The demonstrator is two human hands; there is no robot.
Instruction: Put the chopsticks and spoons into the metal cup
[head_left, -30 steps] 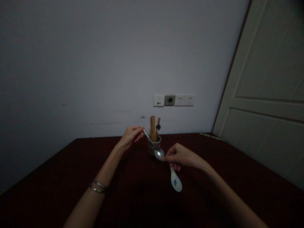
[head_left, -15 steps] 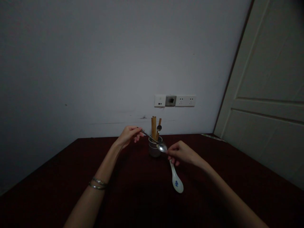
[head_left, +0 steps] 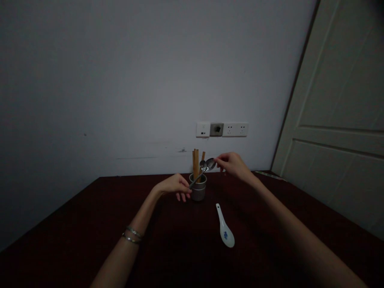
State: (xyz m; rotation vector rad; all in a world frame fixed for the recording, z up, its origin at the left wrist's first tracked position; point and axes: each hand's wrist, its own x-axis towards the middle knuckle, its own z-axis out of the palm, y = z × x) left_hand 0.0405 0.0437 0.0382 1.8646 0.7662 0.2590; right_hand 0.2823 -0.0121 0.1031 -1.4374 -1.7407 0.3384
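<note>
Spoon of shiny metal [head_left: 203, 172] is leaning the other way now. A moment ago its bowl was hanging low on the right and its handle was pointing up on the left; now the bowl is sitting high and the handle end is pointing down. So the hands seem to be turning it about, and they are both working on this one spoon.

The left hand [head_left: 175, 186] is pinching the handle end, low down, just left of the cup [head_left: 198, 194]. The right hand [head_left: 232, 163] is pinching the rim of the bowl with its fingertips, higher up, and has moved away from the white spoon [head_left: 225, 230]. The metal spoon is slanting between them, crossing in front of the cup's mouth; whether it is touching the cup, I cannot tell.

The cup is standing near the back edge of the table [head_left: 168, 240], a bit right of that edge's middle. Chopsticks [head_left: 196, 162] and a small round spoon [head_left: 203, 163] are sticking up from it. The white spoon is lying farther from the back edge, below the right hand, its handle pointing toward that edge.
</note>
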